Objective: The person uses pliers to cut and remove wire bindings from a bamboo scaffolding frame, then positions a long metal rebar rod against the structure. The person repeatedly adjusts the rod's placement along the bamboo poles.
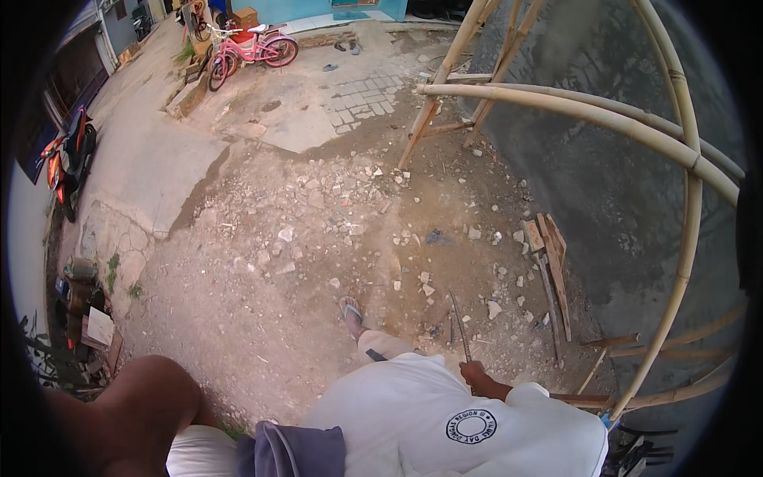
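Note:
My right hand (474, 377), at the lower middle, is closed round the near end of a long, thin, slightly curved rod (458, 324). The rod points away from me over the stony ground, and its exact kind is too fine to make out. My left arm (163, 389) is bent sharply at the lower left, with its elbow raised. The left hand itself lies outside the picture. My white shirt (381, 405) fills the lower edge, and one foot in a flip-flop (350, 308) stands ahead of it on the dirt.
Bamboo poles (572, 110) form a frame at the right, beside a smooth grey surface (588, 199). Wooden boards (554, 274) lie near its edge. Broken stones (318, 191) cover the ground ahead. A pink bicycle (254, 51) stands far off; a red motorbike (70, 159) is at left.

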Demonstrator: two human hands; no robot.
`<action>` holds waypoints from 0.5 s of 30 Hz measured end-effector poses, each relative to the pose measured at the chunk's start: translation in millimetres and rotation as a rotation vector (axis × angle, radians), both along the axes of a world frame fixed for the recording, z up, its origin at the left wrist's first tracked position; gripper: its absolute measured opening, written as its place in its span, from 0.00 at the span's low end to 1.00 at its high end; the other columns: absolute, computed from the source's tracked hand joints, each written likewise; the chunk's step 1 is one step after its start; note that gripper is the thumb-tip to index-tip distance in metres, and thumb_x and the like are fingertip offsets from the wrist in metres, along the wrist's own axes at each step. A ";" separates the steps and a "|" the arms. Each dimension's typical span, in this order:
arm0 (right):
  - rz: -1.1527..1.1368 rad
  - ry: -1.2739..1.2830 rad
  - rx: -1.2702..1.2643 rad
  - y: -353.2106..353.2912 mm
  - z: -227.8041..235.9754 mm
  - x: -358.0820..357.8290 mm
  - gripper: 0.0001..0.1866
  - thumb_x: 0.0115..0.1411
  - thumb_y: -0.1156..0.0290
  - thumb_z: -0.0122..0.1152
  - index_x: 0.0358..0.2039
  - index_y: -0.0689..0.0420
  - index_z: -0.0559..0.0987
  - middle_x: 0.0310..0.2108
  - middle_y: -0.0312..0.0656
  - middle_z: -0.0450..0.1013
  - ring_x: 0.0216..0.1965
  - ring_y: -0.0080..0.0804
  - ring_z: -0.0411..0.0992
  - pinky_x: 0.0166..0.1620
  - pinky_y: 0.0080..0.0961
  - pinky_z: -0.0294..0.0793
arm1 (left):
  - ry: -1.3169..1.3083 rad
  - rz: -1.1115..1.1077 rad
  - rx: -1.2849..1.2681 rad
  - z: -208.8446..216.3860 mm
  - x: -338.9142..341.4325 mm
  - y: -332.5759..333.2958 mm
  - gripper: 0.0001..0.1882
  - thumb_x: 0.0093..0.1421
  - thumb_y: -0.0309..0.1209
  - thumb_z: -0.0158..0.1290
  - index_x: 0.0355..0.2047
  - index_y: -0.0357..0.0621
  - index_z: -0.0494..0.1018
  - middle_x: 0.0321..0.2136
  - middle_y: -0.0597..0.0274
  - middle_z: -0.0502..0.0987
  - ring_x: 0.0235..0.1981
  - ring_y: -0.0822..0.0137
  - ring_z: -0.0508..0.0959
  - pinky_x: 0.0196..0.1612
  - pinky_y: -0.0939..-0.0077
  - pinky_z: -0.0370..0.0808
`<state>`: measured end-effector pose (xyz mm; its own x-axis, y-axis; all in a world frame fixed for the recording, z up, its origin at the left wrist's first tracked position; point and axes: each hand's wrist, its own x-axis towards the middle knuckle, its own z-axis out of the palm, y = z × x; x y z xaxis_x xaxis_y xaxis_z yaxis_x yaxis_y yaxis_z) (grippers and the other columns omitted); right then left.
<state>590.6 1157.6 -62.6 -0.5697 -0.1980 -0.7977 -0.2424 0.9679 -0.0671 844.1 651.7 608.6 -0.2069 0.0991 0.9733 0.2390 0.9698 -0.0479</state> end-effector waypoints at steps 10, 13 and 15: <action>-0.390 0.112 0.104 -198.2 -31.0 -178.3 0.13 0.56 0.61 0.62 0.35 0.56 0.87 0.34 0.49 0.82 0.39 0.46 0.82 0.40 0.46 0.79 | -0.172 -0.002 0.160 55.7 -210.7 -332.9 0.29 0.62 0.50 0.60 0.52 0.39 0.73 0.34 0.56 0.71 0.32 0.65 0.69 0.35 0.72 0.65; -0.476 0.266 -0.126 -303.8 -51.4 -212.7 0.17 0.59 0.58 0.59 0.37 0.58 0.86 0.36 0.51 0.82 0.40 0.48 0.82 0.41 0.46 0.79 | -0.181 -0.027 0.079 43.1 -258.7 -403.8 0.29 0.62 0.51 0.59 0.52 0.40 0.73 0.34 0.57 0.71 0.31 0.65 0.69 0.34 0.72 0.65; -0.482 0.081 0.007 -370.5 -56.5 -231.7 0.21 0.62 0.56 0.56 0.33 0.64 0.85 0.33 0.56 0.81 0.38 0.49 0.81 0.38 0.44 0.78 | -0.172 -0.073 0.017 32.7 -292.0 -458.3 0.29 0.62 0.51 0.59 0.52 0.41 0.73 0.33 0.57 0.71 0.31 0.65 0.69 0.34 0.73 0.65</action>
<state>358.9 787.1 -119.0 -0.6550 0.1092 -0.7477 0.2295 0.9715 -0.0592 552.1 193.5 641.2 -0.3634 0.1039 0.9258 0.3119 0.9500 0.0158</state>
